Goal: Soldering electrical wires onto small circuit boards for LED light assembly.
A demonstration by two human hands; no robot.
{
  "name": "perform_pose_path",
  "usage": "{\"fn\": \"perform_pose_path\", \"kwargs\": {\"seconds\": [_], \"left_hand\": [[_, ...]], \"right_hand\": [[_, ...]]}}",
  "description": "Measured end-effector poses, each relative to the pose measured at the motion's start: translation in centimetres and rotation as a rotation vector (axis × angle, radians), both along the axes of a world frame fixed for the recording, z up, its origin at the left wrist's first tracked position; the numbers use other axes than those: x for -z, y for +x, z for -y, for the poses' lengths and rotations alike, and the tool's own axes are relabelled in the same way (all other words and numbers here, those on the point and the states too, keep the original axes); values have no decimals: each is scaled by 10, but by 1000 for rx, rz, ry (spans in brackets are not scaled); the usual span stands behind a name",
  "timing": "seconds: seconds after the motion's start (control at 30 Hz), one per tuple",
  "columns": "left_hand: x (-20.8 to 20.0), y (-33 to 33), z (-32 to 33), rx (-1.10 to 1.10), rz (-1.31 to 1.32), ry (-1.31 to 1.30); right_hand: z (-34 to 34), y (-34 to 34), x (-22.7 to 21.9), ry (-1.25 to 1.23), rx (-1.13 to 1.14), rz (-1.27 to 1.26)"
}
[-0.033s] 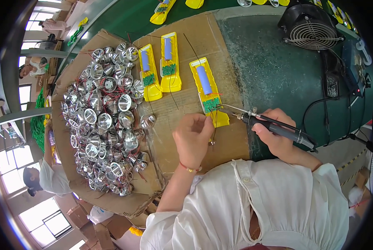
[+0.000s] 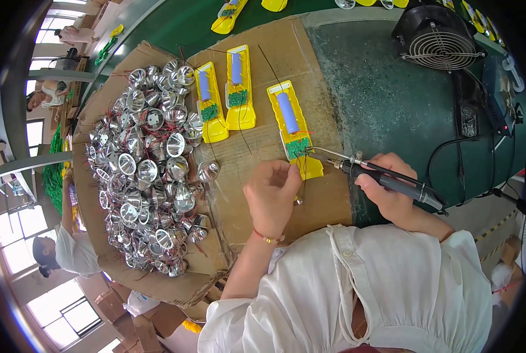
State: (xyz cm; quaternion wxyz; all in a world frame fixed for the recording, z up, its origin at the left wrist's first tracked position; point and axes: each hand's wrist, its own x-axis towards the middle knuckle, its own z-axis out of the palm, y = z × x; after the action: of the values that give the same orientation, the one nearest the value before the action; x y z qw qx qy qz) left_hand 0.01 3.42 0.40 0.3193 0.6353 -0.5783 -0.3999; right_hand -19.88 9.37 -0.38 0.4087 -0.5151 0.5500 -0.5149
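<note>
The tip of the soldering iron [image 2: 420,195] is hard to make out where it meets the dark wires at the circuit board [image 2: 298,148]. The lower left of the yellow casing [image 2: 315,170], at the centre of the frame, is partly covered by the left hand [image 2: 272,197], and a small shiny piece [image 2: 299,201] below the fingers is only partly seen. Further casings are cut off by the upper edge.

The left thumb and forefinger are bent toward each other just beside the casing's lower end; whether a wire is pinched there cannot be told. The board lies just above these fingertips, with the blue cell [image 2: 287,113] higher up in the casing. The iron's handle is gripped by the right hand [image 2: 389,185], right of the casing, its front end directed leftward at the board.

Silvery reflectors [image 2: 147,171] are heaped at left; two casings [image 2: 243,119] lie between them and the central casing.
</note>
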Motion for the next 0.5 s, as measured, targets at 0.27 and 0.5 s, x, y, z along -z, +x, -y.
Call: {"fn": "perform_pose_path", "kwargs": {"seconds": [0.27,0.5], "left_hand": [[4,0,1,-5,-30,-21],[1,0,0,-3,-55,30]], "right_hand": [[3,1,-6,12,-40,-21],[-3,1,-5,6,28,16]]}}
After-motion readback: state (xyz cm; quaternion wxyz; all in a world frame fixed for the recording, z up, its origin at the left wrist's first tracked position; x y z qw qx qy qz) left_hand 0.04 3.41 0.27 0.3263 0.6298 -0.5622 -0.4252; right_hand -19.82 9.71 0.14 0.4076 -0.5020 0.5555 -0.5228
